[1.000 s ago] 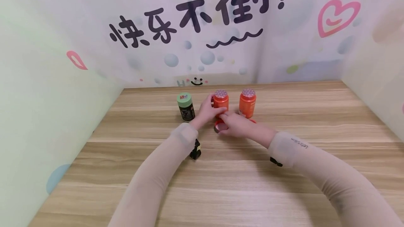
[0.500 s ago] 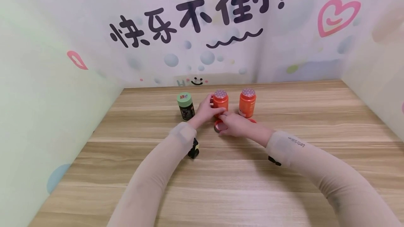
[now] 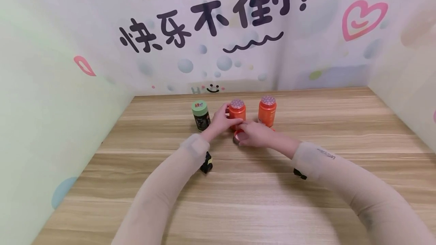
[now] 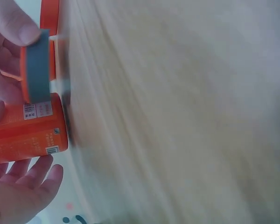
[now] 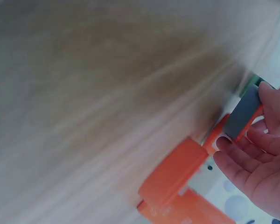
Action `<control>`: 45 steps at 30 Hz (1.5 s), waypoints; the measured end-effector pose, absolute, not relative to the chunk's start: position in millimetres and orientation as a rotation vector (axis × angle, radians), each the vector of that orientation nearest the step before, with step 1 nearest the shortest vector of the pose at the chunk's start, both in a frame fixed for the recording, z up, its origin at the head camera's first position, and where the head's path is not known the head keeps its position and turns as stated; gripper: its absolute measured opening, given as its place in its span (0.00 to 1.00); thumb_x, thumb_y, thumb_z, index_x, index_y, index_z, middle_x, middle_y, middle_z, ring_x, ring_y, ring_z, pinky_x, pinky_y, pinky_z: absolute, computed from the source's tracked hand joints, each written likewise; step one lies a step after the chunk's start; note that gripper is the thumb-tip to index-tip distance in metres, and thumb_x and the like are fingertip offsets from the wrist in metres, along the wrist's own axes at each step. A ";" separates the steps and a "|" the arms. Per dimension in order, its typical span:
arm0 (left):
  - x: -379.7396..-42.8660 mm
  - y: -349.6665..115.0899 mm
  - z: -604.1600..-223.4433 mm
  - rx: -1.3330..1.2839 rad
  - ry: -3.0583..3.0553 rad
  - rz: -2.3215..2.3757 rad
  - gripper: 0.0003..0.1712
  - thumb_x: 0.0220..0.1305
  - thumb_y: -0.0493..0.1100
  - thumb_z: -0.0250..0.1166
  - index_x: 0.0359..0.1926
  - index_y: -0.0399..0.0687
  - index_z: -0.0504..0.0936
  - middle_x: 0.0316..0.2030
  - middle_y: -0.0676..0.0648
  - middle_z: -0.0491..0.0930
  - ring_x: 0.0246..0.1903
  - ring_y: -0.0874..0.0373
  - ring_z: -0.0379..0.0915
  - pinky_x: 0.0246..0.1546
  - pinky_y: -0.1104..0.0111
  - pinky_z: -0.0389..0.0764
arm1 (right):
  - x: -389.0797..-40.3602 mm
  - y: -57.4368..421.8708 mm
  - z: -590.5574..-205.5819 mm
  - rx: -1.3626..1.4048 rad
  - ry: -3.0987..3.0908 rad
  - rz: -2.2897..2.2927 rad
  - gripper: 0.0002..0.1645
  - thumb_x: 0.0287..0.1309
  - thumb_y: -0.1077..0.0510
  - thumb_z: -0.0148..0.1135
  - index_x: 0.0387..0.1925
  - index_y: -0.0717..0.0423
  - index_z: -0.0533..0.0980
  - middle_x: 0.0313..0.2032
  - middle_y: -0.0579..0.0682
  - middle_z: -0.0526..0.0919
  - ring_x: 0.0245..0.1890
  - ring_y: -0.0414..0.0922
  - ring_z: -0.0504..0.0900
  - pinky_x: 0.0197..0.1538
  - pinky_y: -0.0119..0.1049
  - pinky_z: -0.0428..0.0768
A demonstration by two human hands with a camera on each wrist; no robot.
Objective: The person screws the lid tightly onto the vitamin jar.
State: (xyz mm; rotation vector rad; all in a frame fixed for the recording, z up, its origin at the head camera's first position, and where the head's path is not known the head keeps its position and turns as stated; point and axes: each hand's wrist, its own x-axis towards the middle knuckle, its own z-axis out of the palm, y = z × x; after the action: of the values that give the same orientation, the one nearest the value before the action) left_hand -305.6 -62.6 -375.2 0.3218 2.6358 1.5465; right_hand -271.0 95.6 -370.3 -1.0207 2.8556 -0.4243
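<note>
My left hand (image 3: pixel 220 122) grips an orange jar (image 3: pixel 237 113) at the back of the table, its mouth covered by a patterned silvery seal. The fingers go round its far side and the thumb lies across the front. My right hand (image 3: pixel 257 133) pinches a screw lid (image 5: pixel 242 114), orange-edged with a grey band, between thumb and fingers. The lid is tipped on edge right before that jar; in the left wrist view the lid (image 4: pixel 38 67) overlaps the jar's upper part. Right of it stands a second sealed orange jar (image 3: pixel 267 114).
An orange lid (image 5: pixel 172 177) is by the second jar, mostly hidden behind my right hand in the head view. Left of my left hand stands a black jar with a green lid (image 3: pixel 199 108). A printed cloth wall (image 3: pixel 163 75) rises behind the wooden table (image 3: pixel 235 199).
The gripped jar has shifted slightly left and nearer to me. My right hand has moved a touch to the right with its lid. The second orange jar and black jar stay put.
</note>
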 end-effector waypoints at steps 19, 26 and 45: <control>-265.7 -80.5 -367.9 0.387 2.573 1.432 0.39 0.51 0.44 0.70 0.61 0.46 0.61 0.55 0.45 0.70 0.51 0.51 0.71 0.52 0.61 0.73 | -256.4 127.2 -331.8 -0.930 2.773 -0.771 0.28 0.47 0.61 0.67 0.49 0.58 0.65 0.46 0.56 0.71 0.45 0.51 0.72 0.49 0.47 0.76; -258.5 -79.2 -369.2 0.415 2.569 1.399 0.40 0.49 0.43 0.71 0.61 0.45 0.62 0.54 0.44 0.71 0.49 0.51 0.72 0.49 0.62 0.75 | -255.2 132.9 -329.5 -0.973 2.774 -0.809 0.33 0.47 0.62 0.66 0.55 0.62 0.64 0.51 0.60 0.69 0.47 0.52 0.72 0.47 0.47 0.77; -253.0 -73.3 -373.8 0.469 2.547 1.365 0.41 0.48 0.45 0.72 0.60 0.45 0.62 0.54 0.45 0.72 0.51 0.51 0.72 0.51 0.62 0.75 | -255.9 140.2 -318.6 -1.044 2.799 -0.754 0.39 0.47 0.64 0.67 0.61 0.64 0.61 0.51 0.60 0.72 0.47 0.52 0.73 0.50 0.47 0.76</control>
State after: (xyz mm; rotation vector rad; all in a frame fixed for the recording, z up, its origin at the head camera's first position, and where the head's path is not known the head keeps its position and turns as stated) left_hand -253.0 -73.3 -373.8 0.4686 2.5468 1.3646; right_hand -255.9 140.2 -318.6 -1.0443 2.7988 -0.7540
